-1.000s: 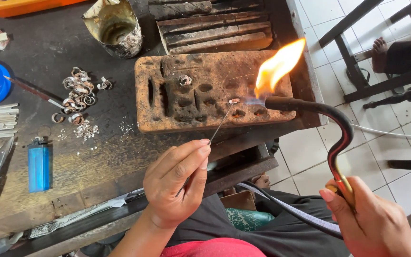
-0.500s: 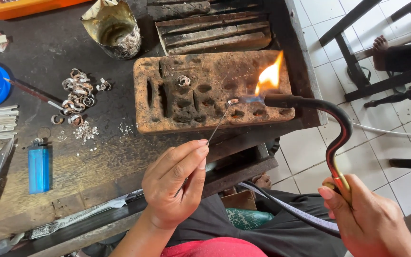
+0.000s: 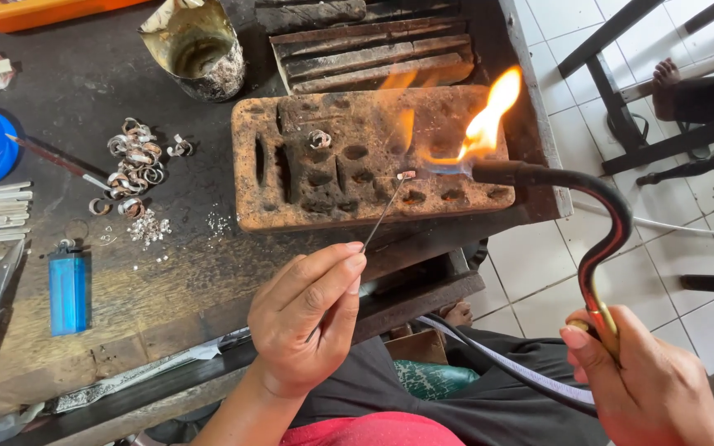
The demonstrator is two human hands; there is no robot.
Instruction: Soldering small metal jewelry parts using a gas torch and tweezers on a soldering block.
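Pinched wire (image 3: 383,211) left, torch (image 3: 597,239) right

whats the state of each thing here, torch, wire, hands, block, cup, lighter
torch: lit, flame at its tip over the block
thin wire: tip at the small piece beside the flame
left hand: fingers pinch the wire
right hand: gripping the torch handle
brick block: flat on the bench, pitted, scorched
metal cup: upright, open
blue lighter: lying flat, unlit
rings: loose pile
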